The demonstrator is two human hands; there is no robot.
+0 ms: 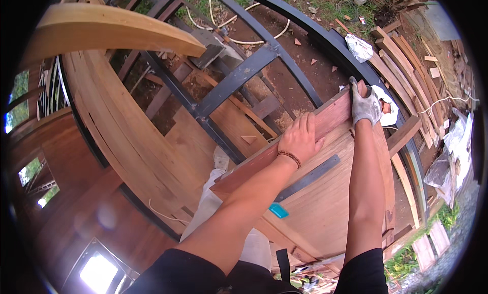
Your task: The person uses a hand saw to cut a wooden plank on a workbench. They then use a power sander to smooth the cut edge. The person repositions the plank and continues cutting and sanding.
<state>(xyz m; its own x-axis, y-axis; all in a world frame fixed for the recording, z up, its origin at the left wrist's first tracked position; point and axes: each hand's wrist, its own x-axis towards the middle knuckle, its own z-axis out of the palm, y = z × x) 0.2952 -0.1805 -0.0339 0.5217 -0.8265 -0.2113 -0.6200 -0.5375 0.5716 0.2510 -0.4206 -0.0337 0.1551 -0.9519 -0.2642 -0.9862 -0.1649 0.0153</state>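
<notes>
The reddish board [333, 117] runs slantwise across the middle of the frame, from just below centre up toward the right, with its upper end at my gloved right hand [367, 106]. That hand is closed around the end, the forefinger lying along the far edge. My bare left hand [299, 139] rests on the board nearer the centre of the frame, fingers side by side, thumb spread toward the right; I cannot tell whether the fingertips hook under the far edge or only press down.

So the timber lies beneath my left palm and within my right grasp, a good stretch of it running off lower left past my left wrist. I judge it stiff and fairly heavy, not fragile, with a dry face that should give decent purchase, though the corners may be splintery for bare skin. It seems best held with hands well apart, by both long edges, one nearer the lower-left end for balance. A dark flat bar [308, 178] and a teal piece [278, 210] lie just below, on the pale wood panel [330, 202].
</notes>
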